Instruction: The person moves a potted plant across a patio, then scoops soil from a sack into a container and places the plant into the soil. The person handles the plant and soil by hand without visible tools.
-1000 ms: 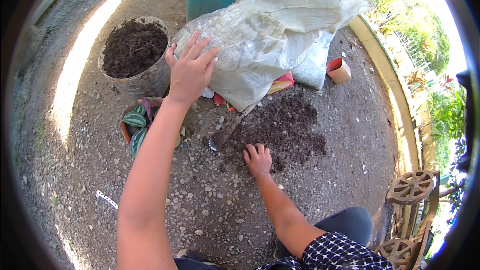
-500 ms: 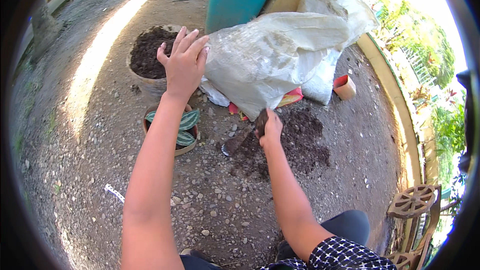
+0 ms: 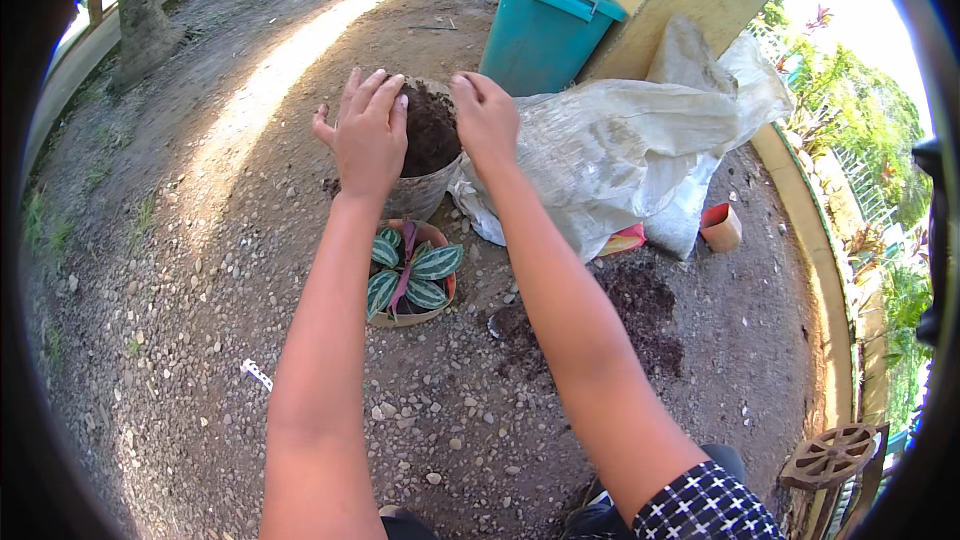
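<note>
A large pot [image 3: 421, 197] filled with dark soil [image 3: 432, 130] stands ahead of me. My left hand [image 3: 370, 145] is over its left side, fingers spread, with nothing seen in it. At the right of the rim, my right hand [image 3: 487, 122] has its fingers curled in toward the soil. Whatever it grips is mostly hidden by the hand; dark crumbly matter shows beside the fingertips. Just nearer than the large pot sits a smaller pot [image 3: 447, 285] with a plant [image 3: 426, 280] of green, pale-striped leaves and a purplish stalk.
A whitish sack [image 3: 620, 130] slumps right of the pot, with spilled soil [image 3: 645, 315] on the gravel before it. A teal bin [image 3: 545, 30] stands behind. Farther right are a small reddish container [image 3: 720, 227] and a low kerb [image 3: 815, 270]. A white strip [image 3: 256, 374] lies left.
My right hand has moved from the spilled soil up and left to the large pot, bringing a dark lump along. My left hand stays by the pot. The view has shifted.
</note>
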`<state>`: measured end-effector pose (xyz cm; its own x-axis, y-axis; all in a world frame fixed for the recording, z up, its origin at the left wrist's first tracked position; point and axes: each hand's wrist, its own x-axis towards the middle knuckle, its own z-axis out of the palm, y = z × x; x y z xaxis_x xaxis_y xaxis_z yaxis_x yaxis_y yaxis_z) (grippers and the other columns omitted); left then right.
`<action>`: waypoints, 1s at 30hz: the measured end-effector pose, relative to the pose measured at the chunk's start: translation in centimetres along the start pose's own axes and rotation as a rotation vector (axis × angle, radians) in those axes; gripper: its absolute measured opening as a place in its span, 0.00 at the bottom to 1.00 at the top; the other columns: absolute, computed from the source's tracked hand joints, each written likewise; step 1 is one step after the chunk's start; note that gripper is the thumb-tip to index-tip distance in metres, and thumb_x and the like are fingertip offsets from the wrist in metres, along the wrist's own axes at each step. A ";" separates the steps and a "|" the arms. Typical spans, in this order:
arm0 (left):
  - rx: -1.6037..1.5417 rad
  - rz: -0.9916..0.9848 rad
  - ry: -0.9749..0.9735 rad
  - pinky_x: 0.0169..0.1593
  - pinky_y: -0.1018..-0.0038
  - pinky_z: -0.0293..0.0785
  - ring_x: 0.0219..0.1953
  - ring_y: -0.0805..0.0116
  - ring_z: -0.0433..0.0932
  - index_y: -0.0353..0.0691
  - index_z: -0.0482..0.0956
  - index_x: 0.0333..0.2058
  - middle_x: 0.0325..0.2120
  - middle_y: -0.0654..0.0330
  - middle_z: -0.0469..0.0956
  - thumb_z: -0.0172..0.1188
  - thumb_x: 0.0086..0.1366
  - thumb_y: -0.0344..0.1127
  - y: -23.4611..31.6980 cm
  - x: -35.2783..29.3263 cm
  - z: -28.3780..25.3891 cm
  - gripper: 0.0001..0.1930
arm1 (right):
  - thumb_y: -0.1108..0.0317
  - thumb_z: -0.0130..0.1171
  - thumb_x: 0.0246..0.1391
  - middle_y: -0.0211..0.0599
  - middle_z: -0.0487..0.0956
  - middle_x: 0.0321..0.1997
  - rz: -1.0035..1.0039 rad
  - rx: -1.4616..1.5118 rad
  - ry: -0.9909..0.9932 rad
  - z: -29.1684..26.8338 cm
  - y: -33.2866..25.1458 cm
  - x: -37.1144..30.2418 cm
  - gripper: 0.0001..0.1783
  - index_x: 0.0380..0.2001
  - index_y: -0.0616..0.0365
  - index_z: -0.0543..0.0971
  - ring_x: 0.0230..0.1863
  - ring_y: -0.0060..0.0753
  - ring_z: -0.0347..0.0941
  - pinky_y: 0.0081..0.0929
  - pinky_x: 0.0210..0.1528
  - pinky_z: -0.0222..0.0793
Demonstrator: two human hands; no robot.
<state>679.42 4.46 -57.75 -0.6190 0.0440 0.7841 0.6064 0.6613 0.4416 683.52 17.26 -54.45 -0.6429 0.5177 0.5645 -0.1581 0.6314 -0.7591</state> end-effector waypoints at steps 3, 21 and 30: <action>-0.035 0.031 -0.016 0.58 0.47 0.43 0.60 0.67 0.63 0.54 0.77 0.44 0.50 0.68 0.73 0.53 0.62 0.40 0.9 -0.4 0.1 0.12 | 0.63 0.52 0.53 0.45 0.78 0.39 0.055 -0.117 0.244 -4.7 4.8 -3.7 0.15 0.38 0.63 0.77 0.41 0.41 0.74 0.30 0.46 0.66; -0.145 0.300 -0.114 0.58 0.49 0.42 0.59 0.69 0.64 0.56 0.78 0.43 0.48 0.68 0.74 0.54 0.62 0.40 6.8 -3.3 2.9 0.11 | 0.42 0.54 0.50 0.61 0.54 0.63 0.839 -0.962 0.254 -20.9 20.4 -32.7 0.44 0.62 0.58 0.55 0.63 0.60 0.48 0.48 0.65 0.45; -0.152 0.394 -0.181 0.60 0.54 0.41 0.60 0.70 0.63 0.55 0.79 0.44 0.50 0.68 0.73 0.55 0.61 0.39 7.6 -4.8 2.8 0.12 | 0.47 0.53 0.52 0.52 0.56 0.64 0.693 -1.002 0.174 -20.1 22.1 -29.0 0.34 0.61 0.45 0.61 0.62 0.59 0.51 0.50 0.64 0.45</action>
<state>685.60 11.36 -59.43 -0.3956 0.4087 0.8225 0.8709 0.4512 0.1947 713.71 27.81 -81.09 -0.2417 0.9414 0.2352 0.8713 0.3173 -0.3744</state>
